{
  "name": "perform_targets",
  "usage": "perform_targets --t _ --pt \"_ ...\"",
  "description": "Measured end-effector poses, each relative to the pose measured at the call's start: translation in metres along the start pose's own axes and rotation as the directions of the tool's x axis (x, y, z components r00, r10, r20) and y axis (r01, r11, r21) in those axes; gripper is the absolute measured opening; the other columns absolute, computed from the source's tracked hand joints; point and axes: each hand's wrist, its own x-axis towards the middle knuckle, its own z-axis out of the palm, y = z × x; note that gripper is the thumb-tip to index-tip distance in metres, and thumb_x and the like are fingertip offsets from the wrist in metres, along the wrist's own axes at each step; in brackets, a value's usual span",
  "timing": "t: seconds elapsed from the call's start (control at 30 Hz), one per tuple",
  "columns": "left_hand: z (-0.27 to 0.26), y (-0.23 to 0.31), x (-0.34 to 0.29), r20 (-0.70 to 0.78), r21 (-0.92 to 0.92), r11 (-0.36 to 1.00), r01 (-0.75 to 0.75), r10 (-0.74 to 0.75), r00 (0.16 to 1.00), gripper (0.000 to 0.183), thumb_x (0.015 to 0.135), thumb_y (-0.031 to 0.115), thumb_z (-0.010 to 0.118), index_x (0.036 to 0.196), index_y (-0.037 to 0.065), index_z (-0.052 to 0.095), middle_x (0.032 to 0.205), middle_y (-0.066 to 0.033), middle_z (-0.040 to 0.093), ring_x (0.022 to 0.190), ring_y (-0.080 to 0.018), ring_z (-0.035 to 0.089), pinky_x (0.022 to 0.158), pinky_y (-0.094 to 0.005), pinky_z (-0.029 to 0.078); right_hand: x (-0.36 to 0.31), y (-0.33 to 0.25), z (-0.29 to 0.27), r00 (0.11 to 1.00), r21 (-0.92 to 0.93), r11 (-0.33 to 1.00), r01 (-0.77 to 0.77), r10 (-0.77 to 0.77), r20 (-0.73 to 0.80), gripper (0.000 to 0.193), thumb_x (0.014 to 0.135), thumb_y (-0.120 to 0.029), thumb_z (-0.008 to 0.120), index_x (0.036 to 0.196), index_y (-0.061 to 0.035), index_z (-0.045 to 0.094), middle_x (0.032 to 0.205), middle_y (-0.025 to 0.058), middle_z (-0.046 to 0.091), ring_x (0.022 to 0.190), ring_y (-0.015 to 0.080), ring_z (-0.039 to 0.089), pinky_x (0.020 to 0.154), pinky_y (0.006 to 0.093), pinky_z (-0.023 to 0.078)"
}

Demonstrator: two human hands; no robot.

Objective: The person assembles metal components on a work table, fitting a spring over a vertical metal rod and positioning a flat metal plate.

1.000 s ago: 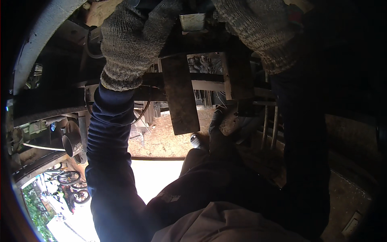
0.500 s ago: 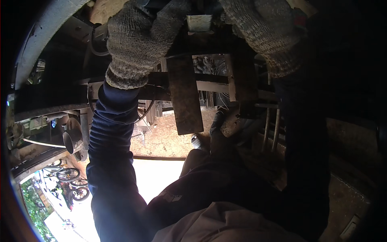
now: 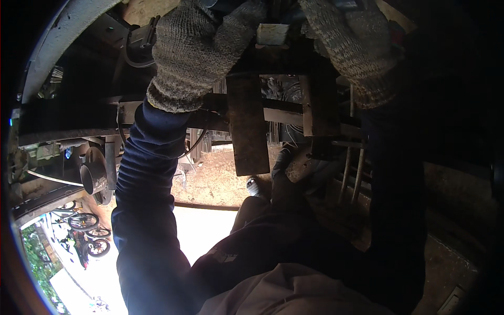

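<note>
The left hand (image 3: 195, 51) and right hand (image 3: 350, 50), grips indiscernible, shifted rightward in view with the metal block (image 3: 272, 34) between, handling seemingly continuing.

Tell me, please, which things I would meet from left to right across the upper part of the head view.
Pale-grey beam → knit-gloved left hand → small rectangular metal piece → knit-gloved right hand.

The tan, stained floor (image 3: 212, 184) is lying brightly lit toward the centre and darkening to the right. The person's left foot, in pale footwear (image 3: 252, 186), is resting on it; farther left a thin, pale object (image 3: 183, 176) is showing, too indistinct to name. At far left, bicycles (image 3: 84, 221) are standing on glaring ground (image 3: 202, 231).
</note>
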Motion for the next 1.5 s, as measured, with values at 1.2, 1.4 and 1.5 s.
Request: perform_targets --t 1.2,1.4,1.5 --pt "-0.005 -0.021 0.000 0.100 0.619 0.654 -0.434 0.483 0.870 0.031 0.096 0.006 0.068 0.124 -0.006 0.063 0.119 -0.0171 0.070 0.100 -0.0274 0.071 0.085 -0.0372 0.057 0.004 0.028 0.022 0.959 0.169 0.974 0.154 -0.106 -0.262 0.034 0.103 -0.013 0.061 0.133 -0.0007 0.054 0.128 0.0092 0.065 0.117 0.0177 0.063 0.099 0.0333 0.054" --pt "0.006 -0.008 -0.004 -0.081 0.135 0.976 -0.169 0.181 0.980 0.029 0.094 0.003 0.068 0.123 -0.001 0.066 0.116 -0.0195 0.070 0.096 -0.0300 0.072 0.080 -0.0395 0.058 0.000 0.014 0.021 0.978 -0.087 0.991 0.098 -0.112 -0.176 0.032 0.105 -0.015 0.058 0.133 -0.0010 0.053 0.128 0.0104 0.065 0.118 0.0188 0.061 0.099 0.0349 0.055" --pt "0.003 -0.014 -0.002 -0.034 0.310 0.910 -0.276 0.301 0.953 0.028 0.093 0.001 0.068 0.121 0.000 0.068 0.115 -0.0198 0.070 0.095 -0.0299 0.072 0.079 -0.0391 0.058 -0.002 0.013 0.017 0.990 0.564 0.824 -0.053 0.116 -0.076 0.032 0.105 -0.019 0.058 0.133 -0.0021 0.055 0.126 0.0104 0.066 0.115 0.0193 0.062 0.099 0.0368 0.055"
